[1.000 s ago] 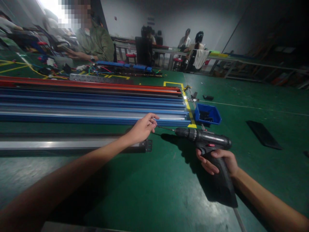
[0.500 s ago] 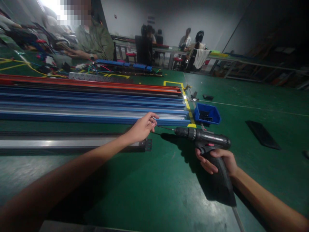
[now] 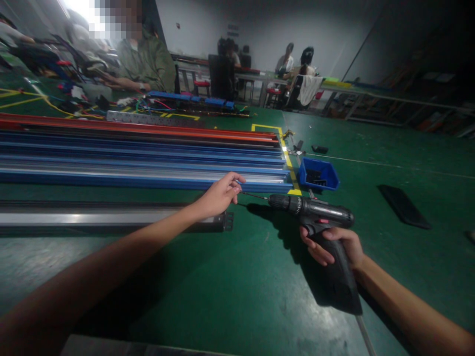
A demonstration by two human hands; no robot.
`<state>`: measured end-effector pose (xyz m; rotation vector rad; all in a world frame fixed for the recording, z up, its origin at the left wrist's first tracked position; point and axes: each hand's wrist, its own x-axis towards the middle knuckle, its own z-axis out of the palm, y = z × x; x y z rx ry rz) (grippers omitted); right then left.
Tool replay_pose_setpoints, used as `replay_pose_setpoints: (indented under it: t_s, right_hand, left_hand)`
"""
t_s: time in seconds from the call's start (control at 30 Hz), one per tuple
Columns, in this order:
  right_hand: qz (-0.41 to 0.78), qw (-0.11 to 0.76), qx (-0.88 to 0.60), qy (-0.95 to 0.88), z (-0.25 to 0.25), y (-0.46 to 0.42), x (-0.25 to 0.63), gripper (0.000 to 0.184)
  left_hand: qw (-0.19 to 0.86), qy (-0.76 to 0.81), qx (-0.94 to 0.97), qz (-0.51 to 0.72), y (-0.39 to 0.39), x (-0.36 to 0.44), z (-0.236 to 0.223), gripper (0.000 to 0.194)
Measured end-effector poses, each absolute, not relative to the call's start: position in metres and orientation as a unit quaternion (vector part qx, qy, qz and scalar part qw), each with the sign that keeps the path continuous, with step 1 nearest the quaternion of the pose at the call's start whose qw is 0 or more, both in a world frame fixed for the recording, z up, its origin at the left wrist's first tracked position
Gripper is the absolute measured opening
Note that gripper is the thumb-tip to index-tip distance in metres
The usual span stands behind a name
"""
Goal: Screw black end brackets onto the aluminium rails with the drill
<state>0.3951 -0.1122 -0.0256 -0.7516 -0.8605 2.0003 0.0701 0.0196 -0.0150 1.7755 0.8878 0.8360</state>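
My right hand (image 3: 334, 244) grips a black power drill (image 3: 322, 212) by its handle, the chuck pointing left. A long thin screwdriver bit (image 3: 256, 196) sticks out of the chuck. At the far end of that bit, my left hand (image 3: 224, 193) has thumb and fingers pinched together; whatever small thing lies between them is too small to make out. Below my left wrist lies a long grey and black metal profile (image 3: 92, 217), with a black end piece (image 3: 228, 222) at its right end.
Blue channel profiles (image 3: 148, 175) and an orange one (image 3: 185, 132) lie side by side beyond my hands. A blue bin (image 3: 319, 173) with black parts stands right of them. A flat black piece (image 3: 404, 206) lies farther right. Across the table, a person (image 3: 148, 62) sits near wiring.
Hardly anything differs. Both hands and the drill keep their places, with the left fingers still at the tip of the bit.
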Motion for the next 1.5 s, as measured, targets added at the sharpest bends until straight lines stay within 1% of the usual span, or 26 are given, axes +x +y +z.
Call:
replay_pose_setpoints:
  t_s: [0.67,1.5]
  right_hand:
    - [0.807,0.402,-0.271,-0.337,-0.027,-0.112,0.396,0.037]
    - [0.805,0.401,-0.273,-0.341,-0.029,-0.111,0.398,0.039]
  left_hand:
    - [0.447,0.373,0.759,0.293,0.019,0.069,-0.016,0.020]
    - [0.429,0.377,0.774,0.275,0.016,0.067,-0.011,0.022]
